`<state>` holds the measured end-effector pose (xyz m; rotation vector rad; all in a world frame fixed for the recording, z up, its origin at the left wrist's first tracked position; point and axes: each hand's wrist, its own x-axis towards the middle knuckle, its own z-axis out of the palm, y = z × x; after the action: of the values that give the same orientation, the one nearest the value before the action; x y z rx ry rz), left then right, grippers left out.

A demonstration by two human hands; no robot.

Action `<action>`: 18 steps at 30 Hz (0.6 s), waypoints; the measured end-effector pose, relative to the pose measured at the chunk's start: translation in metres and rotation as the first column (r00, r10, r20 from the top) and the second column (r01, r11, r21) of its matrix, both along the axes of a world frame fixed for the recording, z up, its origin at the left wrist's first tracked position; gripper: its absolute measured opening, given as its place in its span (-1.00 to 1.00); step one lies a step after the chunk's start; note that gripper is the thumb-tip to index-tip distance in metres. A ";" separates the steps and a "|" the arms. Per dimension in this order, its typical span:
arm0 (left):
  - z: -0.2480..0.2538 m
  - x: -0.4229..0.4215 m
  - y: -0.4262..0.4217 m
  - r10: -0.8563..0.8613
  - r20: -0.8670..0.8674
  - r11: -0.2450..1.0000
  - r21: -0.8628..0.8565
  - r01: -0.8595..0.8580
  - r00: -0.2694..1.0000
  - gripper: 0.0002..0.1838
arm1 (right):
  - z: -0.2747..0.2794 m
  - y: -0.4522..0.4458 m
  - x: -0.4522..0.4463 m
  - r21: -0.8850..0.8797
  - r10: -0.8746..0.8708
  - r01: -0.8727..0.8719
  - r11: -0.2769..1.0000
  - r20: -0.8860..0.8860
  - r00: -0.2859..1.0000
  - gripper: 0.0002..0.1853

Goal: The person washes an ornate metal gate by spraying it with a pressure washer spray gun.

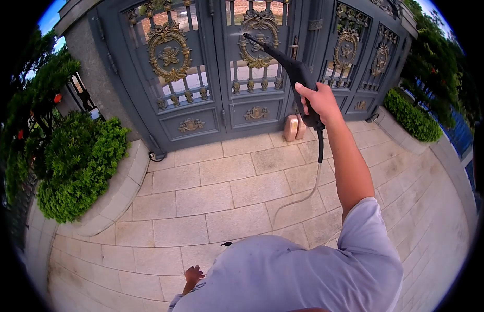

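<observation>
My right hand (320,102) is wrapped round the grip of a black pressure washer gun (290,66), held up at arm's length. The gun's nozzle points up and left at the grey metal gate (221,99) with gold-coloured ornaments. A faint spray shows near the nozzle tip, in front of a gate panel. From the bottom of the grip a thin hose (317,179) hangs and curves down to the paving. Low beside my body, my left hand (194,274) hangs with its fingers loosely apart, holding nothing.
Pale stone paving (242,195) spreads before the gate. A copper-coloured, rounded block (291,128) stands at the gate's foot. Curved planters with green shrubs (86,166) border the left and more shrubs (411,114) the right. A stone pillar (109,88) flanks the gate.
</observation>
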<state>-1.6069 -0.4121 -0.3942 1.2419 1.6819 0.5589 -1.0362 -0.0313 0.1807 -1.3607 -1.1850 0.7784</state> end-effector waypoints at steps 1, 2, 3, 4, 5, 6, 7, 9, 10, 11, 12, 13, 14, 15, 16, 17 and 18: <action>0.012 0.001 0.000 -0.097 -0.051 0.995 0.034 0.099 0.994 -0.83 | 0.009 0.007 0.003 0.012 0.000 0.000 1.000 0.021 1.000 -0.58; 0.019 0.003 0.001 -0.098 -0.055 0.995 0.025 0.100 0.994 -0.83 | 0.022 0.009 0.002 0.008 0.001 -0.001 1.000 0.023 1.000 -0.57; 0.021 0.003 0.001 -0.100 -0.059 0.995 0.016 0.101 0.993 -0.82 | 0.033 0.011 0.002 0.004 0.002 -0.002 1.000 0.027 1.000 -0.56; 0.020 0.008 0.002 -0.006 -0.017 0.999 -0.037 0.006 1.000 -0.81 | 0.038 0.017 0.004 0.011 -0.002 0.002 1.000 0.034 0.999 -0.55; 0.015 0.009 -0.001 0.051 0.004 0.997 -0.055 -0.051 0.999 -0.81 | 0.042 0.023 0.008 0.018 -0.006 0.006 1.000 0.041 0.999 -0.55; 0.010 0.010 -0.004 0.110 0.025 0.992 -0.072 -0.108 0.994 -0.80 | 0.044 0.024 0.010 0.033 0.005 -0.006 0.999 0.037 0.999 -0.54; 0.007 0.011 -0.010 0.131 0.030 0.990 -0.051 -0.130 0.991 -0.79 | 0.045 0.023 0.012 0.023 -0.001 0.000 1.000 0.044 0.999 -0.54; -0.002 0.017 -0.022 0.196 0.087 0.980 -0.038 -0.193 0.977 -0.78 | 0.048 0.019 0.016 0.005 -0.008 0.007 1.000 0.068 0.998 -0.54; -0.013 0.018 -0.032 0.238 0.135 0.971 -0.050 -0.234 0.962 -0.79 | 0.047 0.015 0.019 -0.015 -0.002 0.003 1.000 0.060 0.998 -0.53; -0.014 0.025 -0.040 0.255 0.143 0.967 -0.046 -0.251 0.956 -0.79 | 0.044 0.017 0.024 -0.023 0.003 -0.002 1.000 0.066 0.998 -0.53; -0.014 0.033 -0.048 0.271 0.151 0.962 -0.043 -0.268 0.951 -0.79 | 0.041 0.019 0.031 -0.030 0.009 -0.007 1.000 0.071 0.997 -0.53; -0.011 0.041 -0.062 0.261 0.115 0.965 -0.023 -0.260 0.958 -0.79 | 0.038 0.021 0.037 -0.039 0.014 -0.011 0.999 0.073 0.997 -0.54; -0.004 0.052 -0.073 0.293 0.104 0.956 -0.049 -0.289 0.951 -0.79 | 0.036 0.023 0.044 -0.064 0.035 -0.030 0.997 0.081 0.996 -0.54; 0.004 0.063 -0.084 0.324 0.093 0.945 -0.075 -0.318 0.942 -0.78 | 0.036 0.026 0.051 -0.088 0.056 -0.048 0.995 0.090 0.994 -0.55; 0.010 0.075 -0.093 0.396 0.104 0.914 -0.145 -0.380 0.912 -0.78 | 0.035 0.029 0.058 -0.112 0.076 -0.065 0.992 0.098 0.992 -0.55; 0.016 0.090 -0.100 0.467 0.112 0.874 -0.214 -0.437 0.877 -0.77 | 0.036 0.032 0.065 -0.134 0.080 -0.069 0.989 0.082 0.993 -0.55; 0.019 0.106 -0.106 0.537 0.118 0.825 -0.281 -0.490 0.836 -0.76 | 0.038 0.035 0.071 -0.153 0.086 -0.075 0.985 0.069 0.994 -0.55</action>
<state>-1.5007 -0.5182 -0.3750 0.5239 1.8561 0.7448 -0.9657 0.0033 0.2188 -1.4841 -1.2679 0.8956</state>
